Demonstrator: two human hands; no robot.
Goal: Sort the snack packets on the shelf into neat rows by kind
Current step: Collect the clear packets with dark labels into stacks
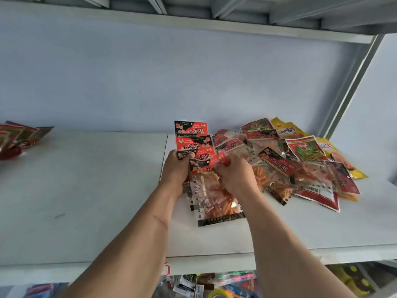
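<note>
Packets: red-black stack [194, 145] fanned in your left hand [177, 168], thumb clamped on it. Right hand [235, 175] pinches top packet [207, 165], long side running 12 to 6. Messy pile [300, 164] lies at 3 o'clock, nearer right hand. Shelf [86, 190] bare at 9.

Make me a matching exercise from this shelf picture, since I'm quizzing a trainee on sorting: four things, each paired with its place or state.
Things:
1. fanned red-and-black packets
2. yellow packet
3. left hand
4. small packet stack

Places or states:
A. at the shelf's far left edge
B. at the back of the loose pile on the right
C. grips the fan from its left side
D. held in both hands, overlapping

Pairs: 1-D, 2-B, 3-C, 4-A
</note>
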